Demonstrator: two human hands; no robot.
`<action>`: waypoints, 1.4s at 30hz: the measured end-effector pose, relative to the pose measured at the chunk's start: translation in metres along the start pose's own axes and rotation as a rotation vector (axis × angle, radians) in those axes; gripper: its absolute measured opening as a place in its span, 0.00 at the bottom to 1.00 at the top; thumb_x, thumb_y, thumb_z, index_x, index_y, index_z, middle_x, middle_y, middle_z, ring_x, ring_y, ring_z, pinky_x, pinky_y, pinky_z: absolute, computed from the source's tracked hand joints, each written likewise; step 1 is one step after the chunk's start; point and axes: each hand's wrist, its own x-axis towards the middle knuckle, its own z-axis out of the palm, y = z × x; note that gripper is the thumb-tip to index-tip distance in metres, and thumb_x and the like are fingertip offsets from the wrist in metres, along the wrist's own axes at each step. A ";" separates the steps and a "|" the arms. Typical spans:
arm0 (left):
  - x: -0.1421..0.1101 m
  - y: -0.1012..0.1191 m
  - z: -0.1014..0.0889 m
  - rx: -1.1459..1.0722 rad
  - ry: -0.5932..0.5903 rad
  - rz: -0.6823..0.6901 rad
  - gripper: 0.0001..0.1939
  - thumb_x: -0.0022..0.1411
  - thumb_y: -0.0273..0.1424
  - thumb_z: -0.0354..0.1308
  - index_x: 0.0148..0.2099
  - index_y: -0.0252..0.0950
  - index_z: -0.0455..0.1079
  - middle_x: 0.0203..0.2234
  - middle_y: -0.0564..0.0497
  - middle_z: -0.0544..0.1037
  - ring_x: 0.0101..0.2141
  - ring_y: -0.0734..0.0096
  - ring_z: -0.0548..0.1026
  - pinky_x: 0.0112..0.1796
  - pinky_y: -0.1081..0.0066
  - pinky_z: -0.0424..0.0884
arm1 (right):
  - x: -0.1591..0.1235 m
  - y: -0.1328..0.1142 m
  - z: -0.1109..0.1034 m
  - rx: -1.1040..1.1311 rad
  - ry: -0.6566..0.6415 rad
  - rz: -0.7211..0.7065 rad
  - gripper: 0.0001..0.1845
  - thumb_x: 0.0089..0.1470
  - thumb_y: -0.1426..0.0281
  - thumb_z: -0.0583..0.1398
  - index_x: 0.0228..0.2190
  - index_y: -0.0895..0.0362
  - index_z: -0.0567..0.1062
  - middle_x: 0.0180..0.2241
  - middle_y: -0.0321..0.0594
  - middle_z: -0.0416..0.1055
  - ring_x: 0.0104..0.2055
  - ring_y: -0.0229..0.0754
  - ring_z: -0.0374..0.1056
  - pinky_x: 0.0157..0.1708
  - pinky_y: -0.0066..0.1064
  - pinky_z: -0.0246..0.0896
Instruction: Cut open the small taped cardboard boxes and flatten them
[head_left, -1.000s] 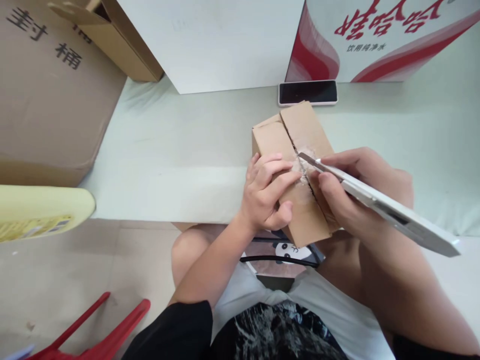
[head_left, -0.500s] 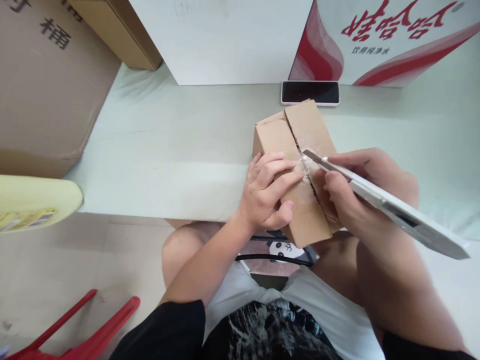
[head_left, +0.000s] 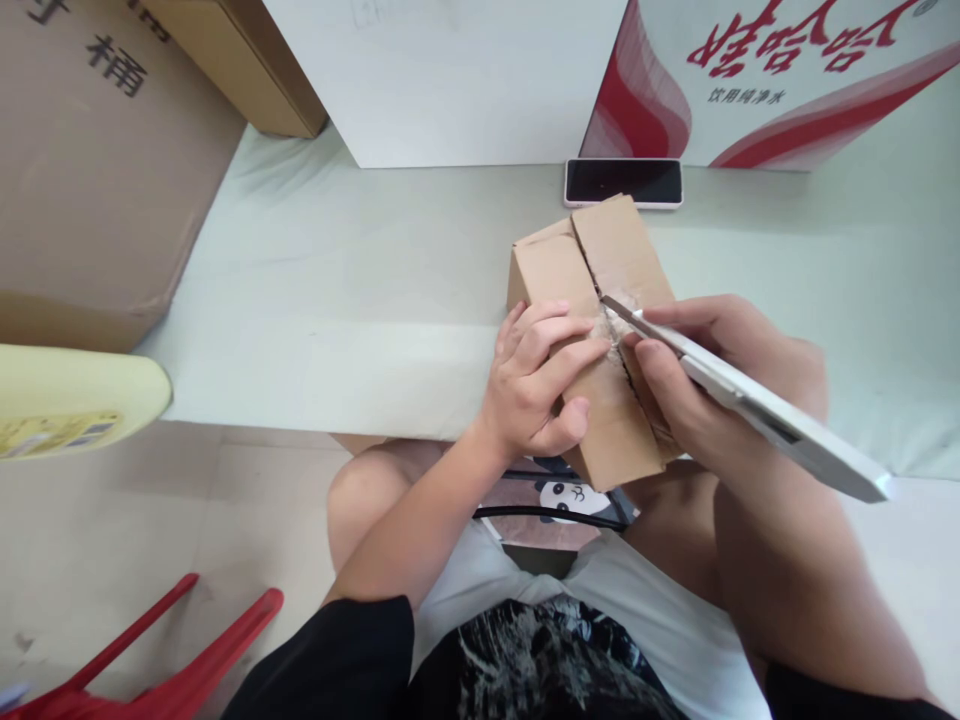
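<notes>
A small brown cardboard box lies at the near edge of a pale green table, its top seam taped and partly slit. My left hand presses down on the left flap, fingers curled over it and thumb on the near side. My right hand is closed around a white utility knife. The blade tip rests on the seam about midway along the box, next to my left fingertips.
A phone lies screen-up just beyond the box. A white panel and a red-and-white carton stand at the back. Large brown cartons fill the left. A yellow object and a red stool are at lower left.
The blade tip has stayed on the seam with only a slight shift; the knife handle now points a little more toward me. My left hand has kept its hold on the box.
</notes>
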 end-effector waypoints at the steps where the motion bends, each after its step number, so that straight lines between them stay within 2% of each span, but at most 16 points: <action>1: 0.000 0.000 0.000 0.002 0.012 0.007 0.26 0.68 0.44 0.42 0.56 0.39 0.74 0.51 0.42 0.78 0.60 0.51 0.70 0.65 0.49 0.62 | 0.000 0.001 0.000 0.007 -0.004 -0.004 0.07 0.60 0.62 0.64 0.40 0.48 0.78 0.32 0.38 0.82 0.30 0.45 0.78 0.32 0.36 0.72; 5: 0.001 0.001 0.000 0.034 0.016 0.012 0.27 0.69 0.44 0.41 0.55 0.39 0.75 0.50 0.43 0.79 0.59 0.53 0.71 0.64 0.50 0.63 | 0.001 0.003 0.000 0.005 -0.015 -0.029 0.07 0.60 0.61 0.64 0.40 0.47 0.78 0.32 0.36 0.81 0.30 0.43 0.77 0.32 0.34 0.72; 11: 0.002 0.002 0.000 0.037 0.040 0.015 0.26 0.68 0.43 0.42 0.54 0.39 0.75 0.49 0.44 0.79 0.58 0.53 0.72 0.64 0.50 0.64 | 0.003 0.002 0.001 -0.050 0.039 -0.085 0.09 0.57 0.62 0.64 0.38 0.52 0.79 0.30 0.35 0.81 0.27 0.38 0.76 0.30 0.28 0.70; 18: 0.002 0.002 0.001 -0.006 0.080 0.041 0.24 0.68 0.41 0.44 0.55 0.38 0.73 0.50 0.43 0.79 0.58 0.53 0.71 0.62 0.50 0.65 | 0.005 0.002 0.001 -0.054 0.021 -0.089 0.08 0.56 0.63 0.65 0.38 0.52 0.80 0.30 0.35 0.81 0.26 0.37 0.75 0.28 0.27 0.69; 23: 0.002 0.002 0.002 -0.009 0.082 0.035 0.23 0.67 0.41 0.44 0.55 0.39 0.73 0.49 0.43 0.78 0.58 0.53 0.72 0.62 0.50 0.66 | 0.005 0.003 0.001 -0.056 0.014 -0.086 0.09 0.57 0.63 0.63 0.38 0.52 0.80 0.29 0.36 0.81 0.26 0.39 0.75 0.29 0.30 0.70; 35: 0.002 0.001 0.001 -0.002 0.069 0.038 0.24 0.66 0.41 0.44 0.55 0.39 0.73 0.50 0.43 0.79 0.58 0.53 0.72 0.63 0.51 0.64 | 0.003 -0.001 -0.002 0.021 -0.017 -0.025 0.06 0.54 0.65 0.63 0.35 0.53 0.78 0.24 0.32 0.77 0.20 0.35 0.69 0.25 0.28 0.67; 42: 0.003 0.001 0.003 -0.017 0.097 0.047 0.23 0.68 0.41 0.44 0.54 0.38 0.73 0.48 0.43 0.79 0.57 0.53 0.72 0.62 0.51 0.66 | 0.007 0.001 -0.001 -0.043 -0.022 -0.078 0.08 0.54 0.64 0.62 0.36 0.53 0.79 0.26 0.34 0.79 0.22 0.36 0.72 0.26 0.28 0.67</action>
